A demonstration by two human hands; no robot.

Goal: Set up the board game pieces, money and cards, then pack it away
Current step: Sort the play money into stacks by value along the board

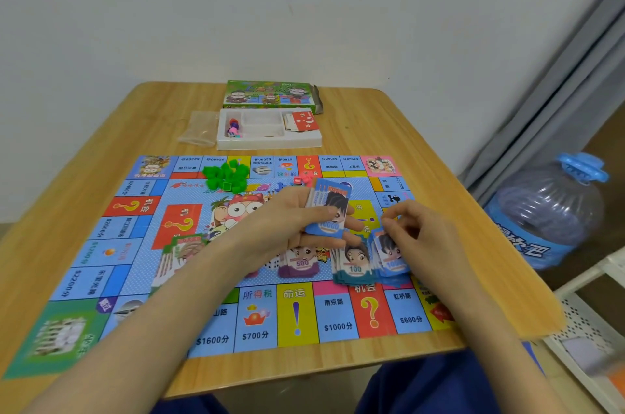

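Note:
The colourful game board (297,315) lies flat on the wooden table (422,156). My left hand (287,220) holds a stack of blue 10000 play-money notes (329,207) above the board's middle. My right hand (419,227) hovers with curled fingers just over the blue 1000 note pile (390,258); whether it pinches a note is unclear. Beside that pile lie a teal 100 pile (353,266), a purple 500 pile (299,264) and a green-edged pile (182,249) at the left. Green plastic houses (227,175) are heaped near the board's far edge, with small red pieces (302,179) close by.
Behind the board stands a white plastic tray (269,141) holding pawns and dice (233,128) and red question-mark cards (302,122). The green game box (270,97) lies beyond it, an empty clear bag (199,129) to its left. A large blue water bottle (548,210) stands right of the table.

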